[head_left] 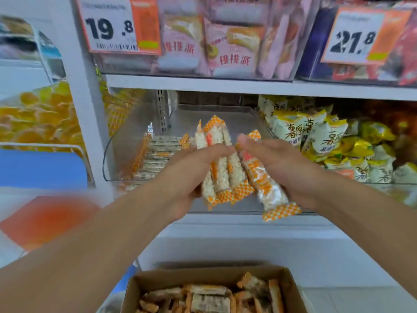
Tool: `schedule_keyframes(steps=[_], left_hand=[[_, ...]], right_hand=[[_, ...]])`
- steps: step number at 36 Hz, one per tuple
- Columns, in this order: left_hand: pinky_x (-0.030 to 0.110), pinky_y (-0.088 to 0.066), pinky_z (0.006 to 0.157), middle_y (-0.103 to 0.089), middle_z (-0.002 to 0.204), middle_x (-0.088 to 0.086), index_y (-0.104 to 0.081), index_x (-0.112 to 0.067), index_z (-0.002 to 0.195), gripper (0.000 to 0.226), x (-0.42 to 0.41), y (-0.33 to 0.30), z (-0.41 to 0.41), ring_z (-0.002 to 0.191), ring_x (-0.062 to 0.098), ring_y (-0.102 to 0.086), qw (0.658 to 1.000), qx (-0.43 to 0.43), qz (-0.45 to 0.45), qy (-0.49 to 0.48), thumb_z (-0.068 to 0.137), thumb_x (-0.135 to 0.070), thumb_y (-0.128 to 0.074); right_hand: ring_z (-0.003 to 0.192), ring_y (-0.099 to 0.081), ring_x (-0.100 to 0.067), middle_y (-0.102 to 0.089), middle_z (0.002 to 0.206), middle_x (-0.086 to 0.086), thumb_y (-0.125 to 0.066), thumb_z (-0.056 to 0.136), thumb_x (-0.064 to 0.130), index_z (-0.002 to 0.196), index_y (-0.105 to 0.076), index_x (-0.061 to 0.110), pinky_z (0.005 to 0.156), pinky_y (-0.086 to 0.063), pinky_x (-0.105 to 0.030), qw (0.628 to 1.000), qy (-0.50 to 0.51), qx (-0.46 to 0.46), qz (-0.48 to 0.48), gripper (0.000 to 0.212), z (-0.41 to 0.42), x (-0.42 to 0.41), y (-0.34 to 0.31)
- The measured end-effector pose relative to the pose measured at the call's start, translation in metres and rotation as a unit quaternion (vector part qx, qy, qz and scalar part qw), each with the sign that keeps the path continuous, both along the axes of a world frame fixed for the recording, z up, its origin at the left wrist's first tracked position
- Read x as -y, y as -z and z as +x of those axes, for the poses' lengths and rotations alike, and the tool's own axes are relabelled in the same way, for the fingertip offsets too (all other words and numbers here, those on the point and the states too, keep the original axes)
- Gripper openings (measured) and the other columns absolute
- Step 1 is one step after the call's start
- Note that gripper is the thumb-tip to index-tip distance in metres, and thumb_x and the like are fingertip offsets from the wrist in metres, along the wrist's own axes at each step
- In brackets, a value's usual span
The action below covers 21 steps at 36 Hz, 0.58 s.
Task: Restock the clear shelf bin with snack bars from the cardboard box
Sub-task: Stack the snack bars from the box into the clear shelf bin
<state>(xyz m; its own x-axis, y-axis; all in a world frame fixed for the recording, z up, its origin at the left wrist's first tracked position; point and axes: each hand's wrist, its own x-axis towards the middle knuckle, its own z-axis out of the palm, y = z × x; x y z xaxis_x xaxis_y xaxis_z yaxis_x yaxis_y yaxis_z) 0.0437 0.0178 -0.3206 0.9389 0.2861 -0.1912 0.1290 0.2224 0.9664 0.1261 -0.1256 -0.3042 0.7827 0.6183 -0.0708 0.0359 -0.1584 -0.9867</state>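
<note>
**Bin partly filled, two handfuls about to go in**

We judge the restock to be somewhere in the middle. A neat row of snack bars (pixel 155 154) already lies along the left side of the clear shelf bin (pixel 106 159), while the centre and right of its floor are bare. The cardboard box (pixel 291 288) at the bottom of the view holds plenty more bars, so several trips appear to be left.

Our left hand (pixel 191 175) is curled round a bundle of bars (pixel 222 163), which stands nearly upright, its upper ends fanning out above the fingers and its checkered orange ends sticking out below the palm. Our right hand (pixel 277 168) holds a single bar (pixel 268 188) tilted beside the bundle, its lower end hanging free under the hand; the fingers cover its upper part, with one more wrapper end peeking past the fingertips. Both grips sit in front of the bin's front wall, just above its rim, not yet inside.
</note>
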Motion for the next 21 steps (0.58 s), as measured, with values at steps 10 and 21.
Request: schedule_keyframes(steps=[10,21], left_hand=[[0.033,-0.062,0.069,-0.077,0.1,0.007,-0.072,-0.011,0.112,0.024,-0.008,0.002,0.023,0.087,0.021,-0.075,0.997,0.006,-0.067,0.025,0.089,-0.014,-0.065],[0.038,-0.062,0.076,-0.077,0.101,0.009,-0.071,-0.012,0.116,0.036,-0.019,0.013,0.041,0.091,0.024,-0.075,0.991,0.045,-0.105,-0.062,0.081,-0.011,-0.077]], right_hand=[[0.098,-0.072,-0.031,-0.073,0.11,-0.014,-0.041,0.101,0.058,0.125,-0.062,0.01,0.094,-0.056,-0.05,0.985,0.152,-0.065,0.044,0.059,0.023,-0.05,0.009],[0.109,-0.069,-0.034,-0.071,0.114,-0.019,-0.059,0.096,0.013,0.119,-0.067,0.004,0.095,-0.055,-0.051,0.973,0.132,-0.091,0.169,0.026,0.027,-0.065,0.015]])
